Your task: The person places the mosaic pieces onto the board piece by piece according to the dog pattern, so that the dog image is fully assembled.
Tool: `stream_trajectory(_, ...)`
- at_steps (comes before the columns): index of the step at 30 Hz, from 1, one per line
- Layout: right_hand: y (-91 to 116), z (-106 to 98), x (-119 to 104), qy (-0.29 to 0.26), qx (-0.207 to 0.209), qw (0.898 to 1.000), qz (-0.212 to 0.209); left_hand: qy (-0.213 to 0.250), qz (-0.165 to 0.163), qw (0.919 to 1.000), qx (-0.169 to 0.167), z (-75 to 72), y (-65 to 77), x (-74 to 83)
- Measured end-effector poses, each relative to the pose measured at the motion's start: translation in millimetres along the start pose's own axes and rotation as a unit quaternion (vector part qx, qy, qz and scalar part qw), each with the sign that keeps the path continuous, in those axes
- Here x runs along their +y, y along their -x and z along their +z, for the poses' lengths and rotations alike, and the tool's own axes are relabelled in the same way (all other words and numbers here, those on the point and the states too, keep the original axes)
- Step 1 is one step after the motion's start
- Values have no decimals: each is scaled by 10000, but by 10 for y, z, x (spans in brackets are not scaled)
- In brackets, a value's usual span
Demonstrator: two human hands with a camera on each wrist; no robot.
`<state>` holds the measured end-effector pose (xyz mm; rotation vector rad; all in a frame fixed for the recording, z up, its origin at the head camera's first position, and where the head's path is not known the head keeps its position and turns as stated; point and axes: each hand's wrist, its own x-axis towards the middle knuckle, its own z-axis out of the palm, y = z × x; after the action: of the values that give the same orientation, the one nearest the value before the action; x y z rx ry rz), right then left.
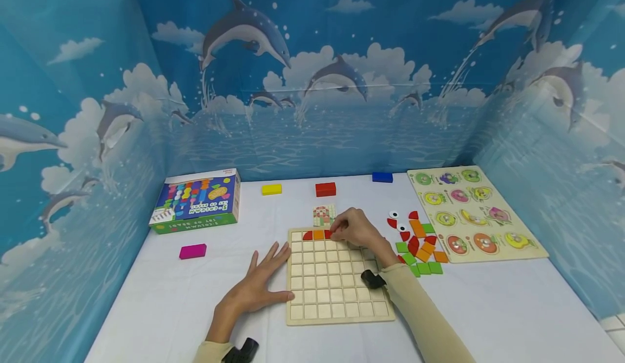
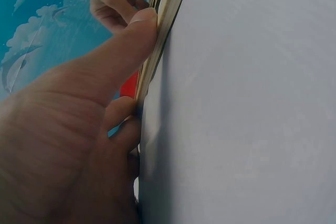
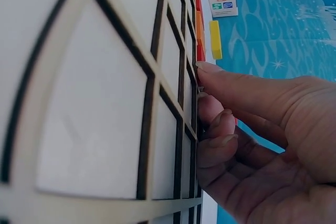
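Note:
A wooden grid board (image 1: 323, 282) lies on the white cloth. In its far row an orange square tile (image 1: 318, 235) sits between a red quarter-round tile (image 1: 307, 236) on the left and a second red tile (image 1: 327, 234). My right hand (image 1: 355, 228) is at that second red tile, thumb and fingers pinching at its edge; the fingertips partly hide it. My left hand (image 1: 261, 284) has its fingers spread, with the thumb (image 2: 137, 35) and fingertips touching the board's left edge. Just beyond the board is a small pattern card (image 1: 322, 215), partly behind my right hand.
Loose green, orange and red tiles (image 1: 423, 268) with eye tiles (image 1: 394, 215) lie right of the board. Beyond them is a fruit puzzle board (image 1: 459, 195). A bead-game box (image 1: 195, 200) stands far left. Yellow (image 1: 271, 190), red (image 1: 325, 189), blue (image 1: 382, 177) and magenta (image 1: 192, 252) blocks lie around.

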<state>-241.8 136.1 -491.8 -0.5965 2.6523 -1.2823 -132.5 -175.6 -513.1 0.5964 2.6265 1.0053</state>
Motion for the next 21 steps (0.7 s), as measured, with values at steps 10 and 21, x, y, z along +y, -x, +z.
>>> stream_trajectory(10, 82, -226, 33, -67, 407, 9991, 69, -25, -28, 10000, 29, -3, -2, 12)
stream_trajectory(21, 296, -704, 309, -11, 1001, 9944, 345, 33, 29, 10000, 4, -13, 10, 23)
